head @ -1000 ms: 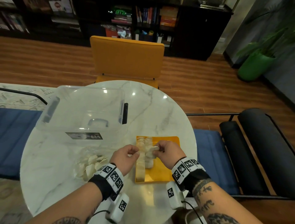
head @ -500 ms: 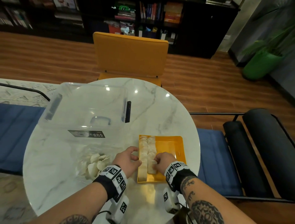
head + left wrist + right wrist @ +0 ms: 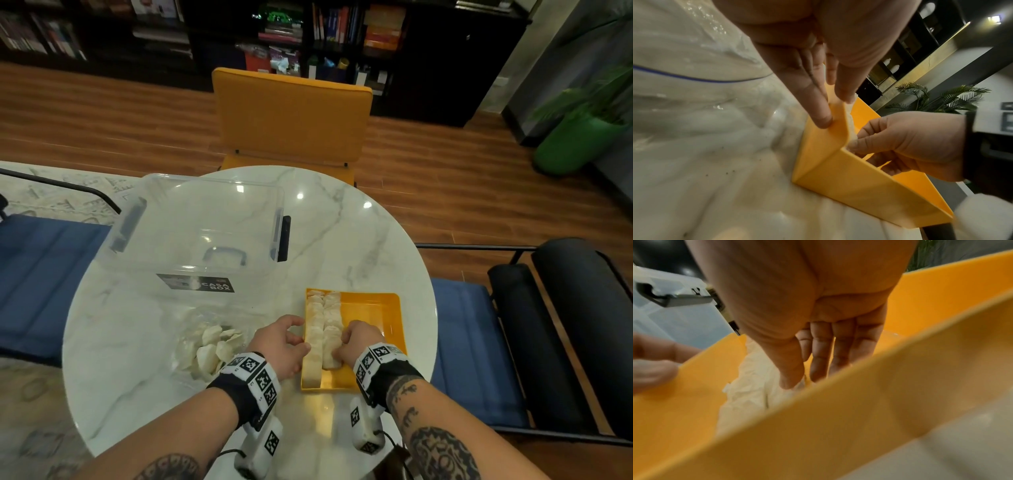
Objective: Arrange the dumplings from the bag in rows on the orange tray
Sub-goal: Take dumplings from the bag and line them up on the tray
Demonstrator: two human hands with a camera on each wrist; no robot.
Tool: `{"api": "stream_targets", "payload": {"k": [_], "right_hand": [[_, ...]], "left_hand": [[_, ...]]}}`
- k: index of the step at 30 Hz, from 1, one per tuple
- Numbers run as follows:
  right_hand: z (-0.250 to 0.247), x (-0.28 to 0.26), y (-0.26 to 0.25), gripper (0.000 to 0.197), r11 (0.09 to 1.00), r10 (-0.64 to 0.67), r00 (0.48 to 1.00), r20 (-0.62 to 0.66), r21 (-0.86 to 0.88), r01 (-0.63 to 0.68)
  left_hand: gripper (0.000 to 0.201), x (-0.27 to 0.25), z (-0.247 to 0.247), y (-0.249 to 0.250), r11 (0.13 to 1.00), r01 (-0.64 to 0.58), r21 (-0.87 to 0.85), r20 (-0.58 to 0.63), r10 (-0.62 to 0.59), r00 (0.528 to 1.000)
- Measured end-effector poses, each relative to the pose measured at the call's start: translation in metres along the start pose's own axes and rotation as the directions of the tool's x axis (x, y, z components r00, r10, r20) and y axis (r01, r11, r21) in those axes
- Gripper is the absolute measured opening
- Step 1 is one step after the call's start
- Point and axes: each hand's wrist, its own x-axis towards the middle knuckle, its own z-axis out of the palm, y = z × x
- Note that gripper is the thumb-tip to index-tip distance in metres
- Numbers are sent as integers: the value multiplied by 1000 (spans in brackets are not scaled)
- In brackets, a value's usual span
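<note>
The orange tray (image 3: 373, 308) lies on the round marble table, with two rows of pale dumplings (image 3: 322, 318) along its left side. My right hand (image 3: 342, 346) reaches into the tray and pinches the nearest dumpling of the second row between thumb and fingers (image 3: 818, 369). My left hand (image 3: 298, 337) is at the tray's left wall (image 3: 824, 142), index finger (image 3: 818, 113) outside and thumb over the rim. A clear bag (image 3: 212, 346) with several loose dumplings lies left of the tray.
A clear lidded storage box (image 3: 205, 233) stands at the back left of the table (image 3: 342, 233). An orange chair (image 3: 291, 116) is behind the table, blue cushions to both sides. The tray's right half is bare.
My right hand has come down from above the tray and set its dumpling at the near end of the second row. My left hand has shifted onto the tray's left wall.
</note>
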Motion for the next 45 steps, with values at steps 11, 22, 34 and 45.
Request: {"api": "stream_targets", "payload": {"k": [11,22,34,45], "right_hand": [[44,-70,32,35,955,-242,970,-32,-185,232],[60,-66,35,39,940,-211,977,-20,-277,197],[54,-68,26,35,957,-155,988,-10,-249,147],[54,-68,27,36,958,-154,988,4,-245,151]], "left_hand": [[35,-4,1,1,999,-15,35,-18,15,1000],[13,-20,-108,-18,995,-61,79,-263,80,962],[62,-15,-103,-65,809,43,586,-10,-47,999],[20,-20,-131,-59,960,-52,274,-173,103,980]]}}
